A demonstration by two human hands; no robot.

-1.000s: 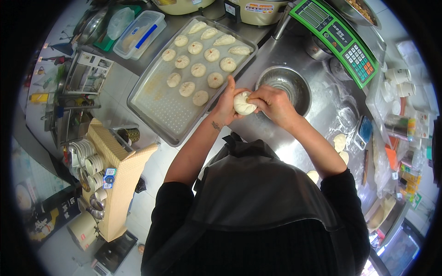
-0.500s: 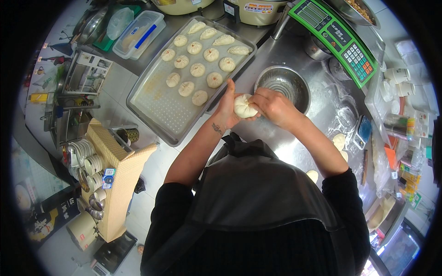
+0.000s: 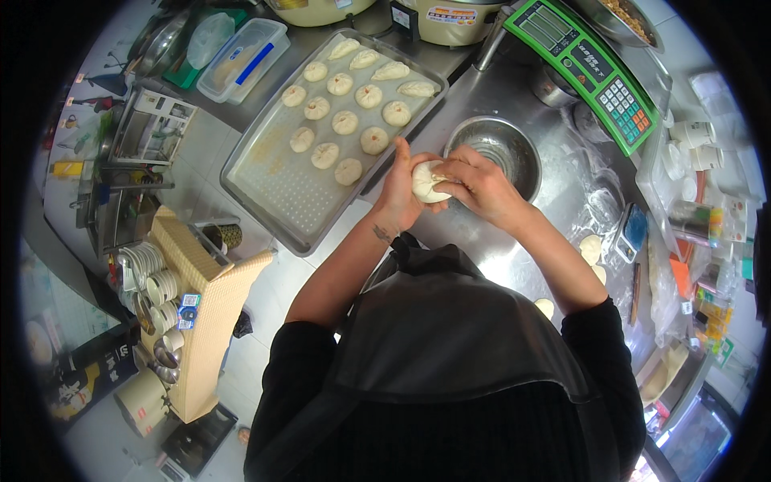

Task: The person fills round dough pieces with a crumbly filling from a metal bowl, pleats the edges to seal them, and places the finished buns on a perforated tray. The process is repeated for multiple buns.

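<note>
A round white filled bun (image 3: 426,183) rests in my left hand (image 3: 399,189), whose fingers cup it from below and the left while the thumb points up. My right hand (image 3: 480,186) pinches the pleated dough at the bun's top right with thumb and fingers. Just beyond my right hand stands a steel bowl (image 3: 526,153), its inside smeared with residue. To the left lies a perforated metal tray (image 3: 259,197) bearing several pleated round buns (image 3: 344,122) and a far row of long, leaf-shaped ones (image 3: 390,71).
A green digital scale (image 3: 590,68) stands at the far right, near a bowl of chopped filling (image 3: 626,20). Flat dough rounds (image 3: 590,249), a small scale (image 3: 633,231) and a thin stick (image 3: 636,293) lie on the floury steel counter. A lidded plastic box (image 3: 241,63) sits beyond the tray.
The bun has turned slightly and shifted a little to the right in my left hand. My right thumb and fingers have changed their pinch on its edge.
</note>
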